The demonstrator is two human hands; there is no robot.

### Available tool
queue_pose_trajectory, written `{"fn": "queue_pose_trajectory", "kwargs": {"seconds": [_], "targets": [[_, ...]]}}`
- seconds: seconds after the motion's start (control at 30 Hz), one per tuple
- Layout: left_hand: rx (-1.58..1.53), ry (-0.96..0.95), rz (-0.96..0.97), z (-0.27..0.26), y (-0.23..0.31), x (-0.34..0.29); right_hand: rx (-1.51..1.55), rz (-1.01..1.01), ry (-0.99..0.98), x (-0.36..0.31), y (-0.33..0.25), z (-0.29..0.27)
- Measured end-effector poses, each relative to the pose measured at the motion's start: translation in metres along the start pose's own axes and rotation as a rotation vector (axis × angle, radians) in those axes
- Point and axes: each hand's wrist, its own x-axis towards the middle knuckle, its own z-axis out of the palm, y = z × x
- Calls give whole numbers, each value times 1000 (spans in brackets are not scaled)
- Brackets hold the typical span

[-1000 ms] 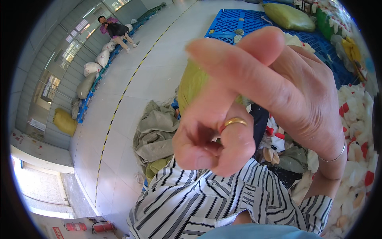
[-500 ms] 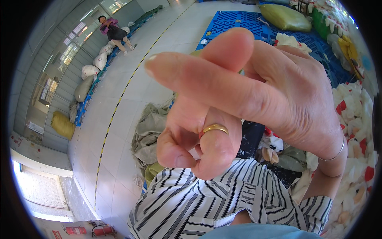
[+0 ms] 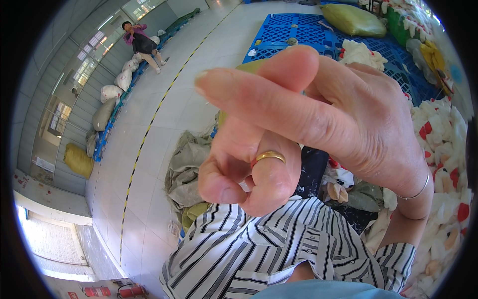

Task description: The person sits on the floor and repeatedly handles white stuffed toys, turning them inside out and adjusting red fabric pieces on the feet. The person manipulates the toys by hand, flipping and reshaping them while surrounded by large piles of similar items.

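Note:
Close in front of me, my two hands meet with their index fingers crossed. My right hand (image 3: 368, 119), a thin bangle at its wrist, comes in from the right with its index finger stretched to the left; its other fingers are mostly hidden. Behind and below it is my left hand (image 3: 249, 174), wearing a gold ring (image 3: 270, 155). Its index finger rises behind the right one, while the thumb and other fingers curl in. Neither hand shows anything held. My left forearm cannot be seen.
Grey-green cloth sacks (image 3: 189, 169) lie below left of my hands. White plush pieces with red parts (image 3: 443, 199) are heaped at the right. Blue pallets (image 3: 284, 32) and a yellow-green sack (image 3: 353, 21) lie ahead. A person (image 3: 142, 45) stands far left by stuffed sacks (image 3: 110, 93).
My crossed hands have shifted slightly; the right index fingertip is a little farther right and lower. The fingers stay crossed. The distant person's arms have moved a little.

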Motion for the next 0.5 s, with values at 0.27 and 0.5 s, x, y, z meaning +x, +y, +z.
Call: {"fn": "queue_pose_trajectory", "kwargs": {"seconds": [0.27, 0.5], "targets": [[-19, 108, 109, 13, -7, -3, -225, 286, -341, 15, -17, -16], [2, -42, 29, -1, -2, -15, -238, 309, -393, 25, -23, -21]]}}
